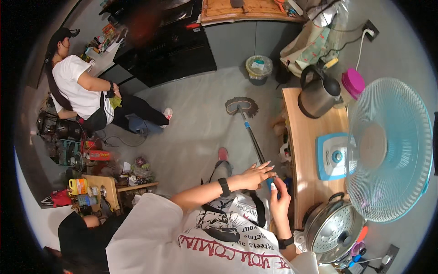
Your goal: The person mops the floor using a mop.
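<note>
A mop with a dark handle, blue sections and a grey fluffy head slants across the floor toward me. My left hand lies over the upper handle, its fingers stretched out and spread. Just to its right, my right hand is at the blue top end of the handle, closed around it as far as I can see; part of that grip is hidden. The mop head rests flat on the grey floor ahead of my foot.
At right, a wooden table carries a kettle, a blue-and-white appliance, a fan and a steamer pot. A bin stands ahead. Another person is at left, near floor clutter.
</note>
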`<state>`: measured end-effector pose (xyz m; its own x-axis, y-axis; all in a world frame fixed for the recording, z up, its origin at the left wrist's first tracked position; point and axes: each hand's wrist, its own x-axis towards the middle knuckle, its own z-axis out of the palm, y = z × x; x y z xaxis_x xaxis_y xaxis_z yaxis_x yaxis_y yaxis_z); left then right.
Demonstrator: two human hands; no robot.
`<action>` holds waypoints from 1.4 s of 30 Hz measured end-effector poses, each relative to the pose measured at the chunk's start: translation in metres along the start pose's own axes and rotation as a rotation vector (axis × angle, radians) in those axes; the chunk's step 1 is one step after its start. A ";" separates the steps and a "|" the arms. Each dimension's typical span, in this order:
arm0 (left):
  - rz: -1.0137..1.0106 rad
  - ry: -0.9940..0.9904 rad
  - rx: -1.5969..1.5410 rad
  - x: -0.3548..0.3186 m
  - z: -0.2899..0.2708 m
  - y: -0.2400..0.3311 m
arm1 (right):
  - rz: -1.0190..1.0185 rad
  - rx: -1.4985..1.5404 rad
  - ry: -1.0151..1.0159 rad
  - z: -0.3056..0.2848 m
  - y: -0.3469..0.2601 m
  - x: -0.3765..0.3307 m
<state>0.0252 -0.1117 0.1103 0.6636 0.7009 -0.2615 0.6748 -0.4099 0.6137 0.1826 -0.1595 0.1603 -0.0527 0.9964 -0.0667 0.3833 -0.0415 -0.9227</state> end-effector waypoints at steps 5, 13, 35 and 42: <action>-0.206 0.493 0.024 0.020 -0.045 -0.072 | 0.000 0.045 0.051 0.069 -0.034 0.102; -0.464 0.536 -0.016 0.038 -0.122 -0.241 | -0.111 0.005 0.082 0.227 -0.044 0.228; 0.033 0.159 0.337 0.036 -0.045 -0.037 | 0.102 0.273 -0.140 0.030 -0.050 0.063; 0.065 0.075 0.364 0.034 -0.001 -0.026 | 0.273 0.146 0.138 0.041 -0.009 0.027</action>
<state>0.0302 -0.0765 0.0858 0.6924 0.7018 -0.1675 0.7116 -0.6261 0.3189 0.1396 -0.1355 0.1509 0.1634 0.9471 -0.2763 0.2296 -0.3089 -0.9230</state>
